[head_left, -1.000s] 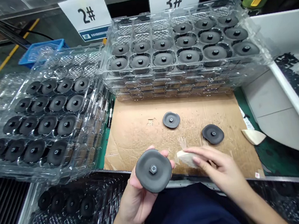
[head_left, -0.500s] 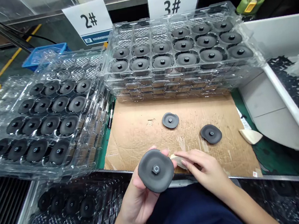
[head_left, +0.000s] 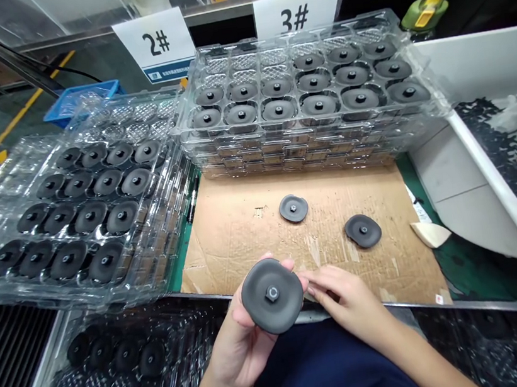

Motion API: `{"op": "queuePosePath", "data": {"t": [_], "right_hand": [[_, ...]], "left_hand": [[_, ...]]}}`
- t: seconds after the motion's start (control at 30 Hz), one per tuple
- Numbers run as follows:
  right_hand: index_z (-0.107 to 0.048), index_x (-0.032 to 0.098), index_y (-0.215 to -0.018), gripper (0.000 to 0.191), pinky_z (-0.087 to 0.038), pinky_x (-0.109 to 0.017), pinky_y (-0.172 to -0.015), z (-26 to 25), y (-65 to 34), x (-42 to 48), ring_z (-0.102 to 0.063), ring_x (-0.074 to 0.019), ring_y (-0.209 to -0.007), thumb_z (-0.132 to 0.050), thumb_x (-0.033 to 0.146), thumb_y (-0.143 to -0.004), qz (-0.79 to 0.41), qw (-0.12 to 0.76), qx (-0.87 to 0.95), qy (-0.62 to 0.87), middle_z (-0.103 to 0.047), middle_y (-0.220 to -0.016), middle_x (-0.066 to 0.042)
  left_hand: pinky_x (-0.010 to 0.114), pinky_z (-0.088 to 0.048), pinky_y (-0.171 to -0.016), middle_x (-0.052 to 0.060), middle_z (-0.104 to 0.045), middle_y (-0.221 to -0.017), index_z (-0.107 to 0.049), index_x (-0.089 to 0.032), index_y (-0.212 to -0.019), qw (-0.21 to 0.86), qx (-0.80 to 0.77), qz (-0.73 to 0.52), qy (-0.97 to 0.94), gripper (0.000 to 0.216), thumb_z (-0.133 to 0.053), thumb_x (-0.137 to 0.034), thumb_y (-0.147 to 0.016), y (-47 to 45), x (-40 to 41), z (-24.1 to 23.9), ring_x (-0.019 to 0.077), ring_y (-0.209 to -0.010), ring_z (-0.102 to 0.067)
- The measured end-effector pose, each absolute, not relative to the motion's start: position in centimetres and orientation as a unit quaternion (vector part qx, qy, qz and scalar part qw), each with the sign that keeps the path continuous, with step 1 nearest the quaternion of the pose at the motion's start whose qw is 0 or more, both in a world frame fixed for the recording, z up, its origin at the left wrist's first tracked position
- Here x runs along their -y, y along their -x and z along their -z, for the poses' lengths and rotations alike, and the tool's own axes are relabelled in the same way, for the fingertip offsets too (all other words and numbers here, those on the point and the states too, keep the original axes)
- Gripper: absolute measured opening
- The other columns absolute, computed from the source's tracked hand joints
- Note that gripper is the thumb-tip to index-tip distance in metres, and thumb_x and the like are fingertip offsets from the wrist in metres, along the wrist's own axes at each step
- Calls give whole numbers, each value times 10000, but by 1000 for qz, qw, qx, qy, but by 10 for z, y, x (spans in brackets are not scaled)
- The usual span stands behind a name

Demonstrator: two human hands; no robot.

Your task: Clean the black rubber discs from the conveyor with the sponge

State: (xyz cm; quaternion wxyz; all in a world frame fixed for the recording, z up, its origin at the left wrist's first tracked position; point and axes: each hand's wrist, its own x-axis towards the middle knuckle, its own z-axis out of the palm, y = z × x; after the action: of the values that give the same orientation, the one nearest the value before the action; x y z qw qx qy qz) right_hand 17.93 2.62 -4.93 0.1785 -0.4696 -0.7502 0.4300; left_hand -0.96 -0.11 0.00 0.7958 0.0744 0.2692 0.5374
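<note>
My left hand point(head_left: 240, 342) grips a dark grey rubber disc point(head_left: 272, 296) with a small hex nut at its centre, held up facing me above the near edge of a cardboard sheet point(head_left: 245, 233). My right hand point(head_left: 348, 299) sits just right of the disc, fingers curled together against its edge; a pale wedge-shaped piece it held earlier is now hidden under the fingers. Two more grey discs lie on the cardboard, one in the middle point(head_left: 293, 208) and one further right point(head_left: 363, 231).
A clear tray of discs point(head_left: 83, 204) stands at the left, a stack of clear trays point(head_left: 303, 95) at the back under signs 2# and 3#. Another tray point(head_left: 121, 376) sits low at front left. A pale wedge point(head_left: 430, 234) lies right of the cardboard, beside a white bin point(head_left: 500, 187).
My right hand has slid left with the pale piece until it meets the disc's edge. The disc in my left hand has shifted slightly right.
</note>
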Motion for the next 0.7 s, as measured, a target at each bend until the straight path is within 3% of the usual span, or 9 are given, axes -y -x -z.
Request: {"op": "queuePosePath", "data": {"t": [0.7], "right_hand": [[-572,249,-1145,288,-450,-290,-743,47,-190,-42,-568,-156,-831,-427,212,-899,-396,211,742,498,-640,-917,-31]], "left_hand": [[329,-442,-938,59,-642,-1160,-597,-220,-1131,796,-271,-538,-61,561,-672,-443,-622,7,-1,0,260,-1028,-607]]}}
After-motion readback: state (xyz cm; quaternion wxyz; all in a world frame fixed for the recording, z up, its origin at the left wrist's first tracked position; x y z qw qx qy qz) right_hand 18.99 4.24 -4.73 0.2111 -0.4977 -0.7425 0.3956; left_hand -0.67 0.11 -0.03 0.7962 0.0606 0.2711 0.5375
